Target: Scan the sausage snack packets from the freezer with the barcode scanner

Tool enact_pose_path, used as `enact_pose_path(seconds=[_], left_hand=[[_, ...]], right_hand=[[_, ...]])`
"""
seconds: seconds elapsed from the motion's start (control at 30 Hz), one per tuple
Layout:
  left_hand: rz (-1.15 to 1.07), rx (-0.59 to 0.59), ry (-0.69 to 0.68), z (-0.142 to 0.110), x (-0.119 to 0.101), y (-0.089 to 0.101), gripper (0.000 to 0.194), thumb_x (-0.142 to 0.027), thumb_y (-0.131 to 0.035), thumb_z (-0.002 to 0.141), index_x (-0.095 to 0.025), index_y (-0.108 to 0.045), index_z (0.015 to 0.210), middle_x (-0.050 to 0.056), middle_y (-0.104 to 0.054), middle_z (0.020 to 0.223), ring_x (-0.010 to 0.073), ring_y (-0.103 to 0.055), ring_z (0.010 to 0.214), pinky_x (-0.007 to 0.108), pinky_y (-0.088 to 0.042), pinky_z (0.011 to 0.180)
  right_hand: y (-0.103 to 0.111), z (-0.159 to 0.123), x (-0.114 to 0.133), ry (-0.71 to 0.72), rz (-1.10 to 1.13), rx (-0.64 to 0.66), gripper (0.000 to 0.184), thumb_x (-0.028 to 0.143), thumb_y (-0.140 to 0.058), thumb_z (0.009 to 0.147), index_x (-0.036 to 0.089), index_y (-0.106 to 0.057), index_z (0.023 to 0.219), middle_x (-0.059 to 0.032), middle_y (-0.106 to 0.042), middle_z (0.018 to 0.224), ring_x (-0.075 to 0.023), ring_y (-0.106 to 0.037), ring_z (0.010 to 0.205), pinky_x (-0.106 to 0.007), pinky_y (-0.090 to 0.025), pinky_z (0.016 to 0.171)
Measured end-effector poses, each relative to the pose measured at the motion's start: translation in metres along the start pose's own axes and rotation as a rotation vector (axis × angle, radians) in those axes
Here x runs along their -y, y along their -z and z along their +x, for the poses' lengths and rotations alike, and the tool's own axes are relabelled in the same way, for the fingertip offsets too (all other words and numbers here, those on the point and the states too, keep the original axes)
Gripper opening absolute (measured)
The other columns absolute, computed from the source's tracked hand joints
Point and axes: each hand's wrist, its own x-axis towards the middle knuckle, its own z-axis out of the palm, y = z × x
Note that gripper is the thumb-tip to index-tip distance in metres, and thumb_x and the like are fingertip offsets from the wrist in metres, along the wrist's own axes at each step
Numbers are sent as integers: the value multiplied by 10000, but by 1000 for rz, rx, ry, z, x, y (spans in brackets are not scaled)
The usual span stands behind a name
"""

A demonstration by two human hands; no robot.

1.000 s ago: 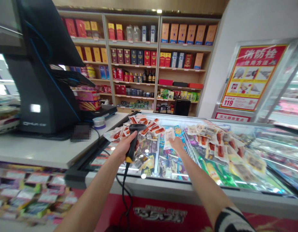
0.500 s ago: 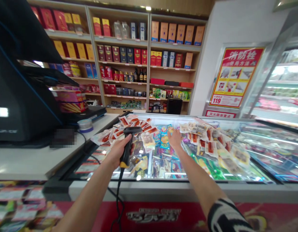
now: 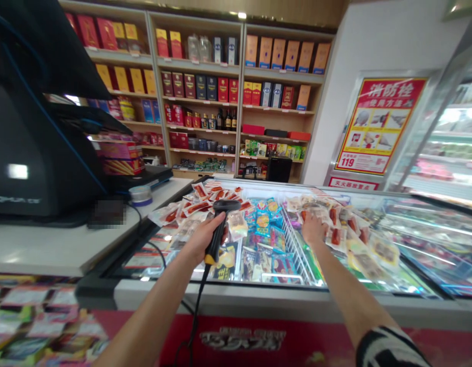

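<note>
My left hand [image 3: 209, 234] is wrapped around the handle of a black and yellow barcode scanner [image 3: 217, 234], its head pointing away from me. Below the scanner lies a pile of clear sealed food packs [image 3: 195, 206] with reddish-brown pieces, on the freezer's glass top. My right hand [image 3: 314, 228] reaches into a second heap of such sealed packs [image 3: 337, 237] on the right side of the glass. Its fingertips touch or nearly touch packs at the heap's left edge. They are partly hidden, so a grip cannot be made out.
The chest freezer [image 3: 236, 295] holds bagged ice creams [image 3: 263, 224] and a white wire divider [image 3: 297, 250]. At left, a dark checkout terminal [image 3: 41, 168] stands on a white counter [image 3: 48, 250]. The scanner cable [image 3: 200, 306] hangs over the freezer's front edge. Shelves of boxed bottles [image 3: 201, 86] line the back.
My right hand has moved right, from above the blue ice cream bags to the right-hand heap of packs. The left hand and scanner have shifted slightly right as the view turned a little.
</note>
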Motion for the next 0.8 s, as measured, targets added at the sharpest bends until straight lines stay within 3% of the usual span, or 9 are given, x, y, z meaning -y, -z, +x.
enact_pose_path(seconds=[0.27, 0.47, 0.8], left_hand=[[5, 19, 5, -10, -8, -5, 321, -442, -544, 655, -127, -486, 629, 12, -537, 523, 74, -477, 408, 183, -364, 382], [30, 54, -8, -18, -10, -4, 334, -454, -543, 653, -126, -482, 634, 15, -539, 524, 77, -475, 402, 185, -357, 379], [52, 94, 13, -17, -5, 3, 354, -472, -536, 649, -118, -522, 644, 20, -536, 516, 81, -474, 400, 192, -355, 377]], right_hand=[[-3, -22, 45, 149, 379, 18, 365, 270, -399, 766, 129, -430, 1102, -105, -579, 944, -210, -540, 842, -288, -367, 712], [-1, -31, 79, 235, 607, 47, 375, 298, -465, 721, 152, -462, 1067, -71, -587, 955, -192, -545, 836, -271, -385, 722], [-1, -33, 81, 226, 673, 47, 390, 301, -480, 697, 145, -479, 1054, -75, -585, 969, -201, -545, 847, -292, -392, 740]])
